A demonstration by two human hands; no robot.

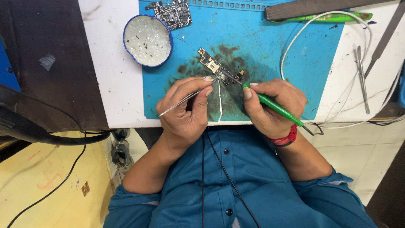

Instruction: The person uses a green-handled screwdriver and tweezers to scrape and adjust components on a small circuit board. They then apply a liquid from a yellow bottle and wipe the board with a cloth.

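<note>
**Inspector:** Blue mat covers the middle of the white table; its near edge lies close to the table's near edge. A small circuit board lies on the mat's centre, over a dark stained patch.

**Clerk:** The hands?

**Inspector:** Left hand has its fingers closed on thin metal tweezers, tips at the board's near edge. Right hand has its fingers closed around a green-handled tool, its tip touching the board. Both hands rest at the mat's near edge, just apart.

**Clerk:** Room around them?

**Inspector:** The mat is open to the right of the board. A round blue-rimmed dish sits on the mat's left edge, a second circuit board at its far left corner. White cable loops over the mat's right edge; spare tweezers lie near the table's right edge.
</note>
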